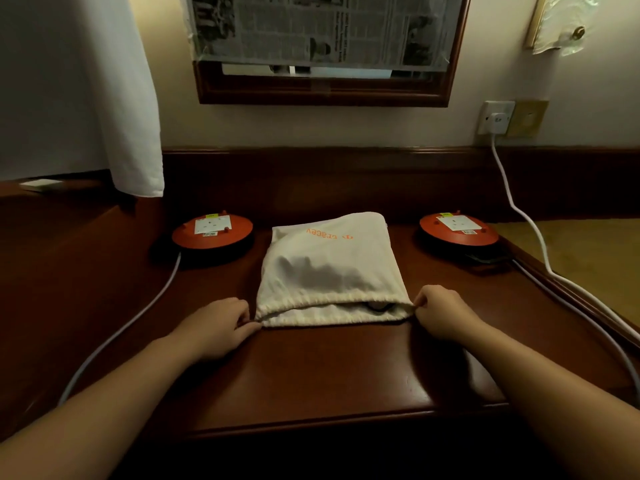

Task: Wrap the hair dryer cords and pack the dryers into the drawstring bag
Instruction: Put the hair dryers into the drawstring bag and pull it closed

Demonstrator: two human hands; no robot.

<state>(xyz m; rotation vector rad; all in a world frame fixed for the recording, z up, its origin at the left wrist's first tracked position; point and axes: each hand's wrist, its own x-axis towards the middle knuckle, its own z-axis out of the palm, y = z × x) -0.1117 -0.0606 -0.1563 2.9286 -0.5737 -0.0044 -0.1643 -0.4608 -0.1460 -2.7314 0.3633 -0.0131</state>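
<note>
Cream cotton drawstring bag [329, 268] lies flat in the middle of a dark wooden table [311, 375], its gathered mouth facing the person. The left hand [221, 323] pinches the left corner of the opening, and the right hand [440, 311] pinches the right corner, both closed on the cloth or its cord. The bag bulges and a dark, rounded shape shows just inside the slightly gaping mouth, probably a dryer. No dryer or loose dryer cord lies outside. Wrapping and packing look finished; only drawing the mouth closed appears to remain. Two orange cable reels [212, 233] sit on either side of the bag.
</note>
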